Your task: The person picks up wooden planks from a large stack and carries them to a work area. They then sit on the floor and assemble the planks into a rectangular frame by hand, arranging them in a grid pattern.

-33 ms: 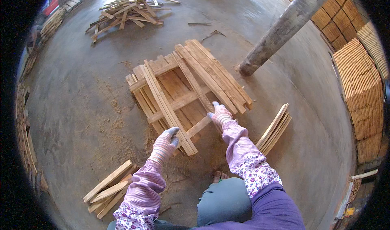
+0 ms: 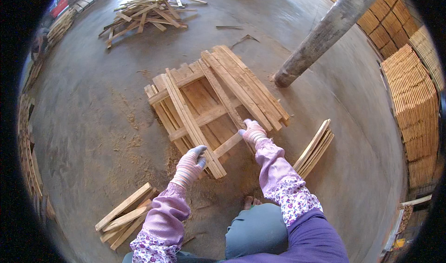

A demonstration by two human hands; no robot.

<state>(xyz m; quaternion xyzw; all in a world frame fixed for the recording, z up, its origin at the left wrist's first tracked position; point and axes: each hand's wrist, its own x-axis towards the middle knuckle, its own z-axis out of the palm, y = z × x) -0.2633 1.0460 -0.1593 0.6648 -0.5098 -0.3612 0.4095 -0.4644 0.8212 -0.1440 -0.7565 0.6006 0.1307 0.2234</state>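
Note:
A low stack of wooden slats with crosspieces [image 2: 211, 115] sits on the floor in front of me. My left hand [image 2: 187, 166], in a striped glove, is at the near end of a row of narrow slats [image 2: 186, 114] on its left side. Its thumb and fingers are apart, the fingertips by the slats' edge. My right hand [image 2: 253, 132], gloved alike, closes around the near part of a single narrow slat [image 2: 222, 94]. Wider boards [image 2: 244, 87] lie just right of that slat.
Loose sticks [image 2: 124, 214] lie at lower left, and a small bundle of sticks [image 2: 314, 147] at right. Beyond the stack are a heap of scrap wood [image 2: 147, 13] and a round metal post [image 2: 320, 40]. Tall piles of stacked slats [image 2: 413, 109] line the right side. Sawdust is scattered on the concrete.

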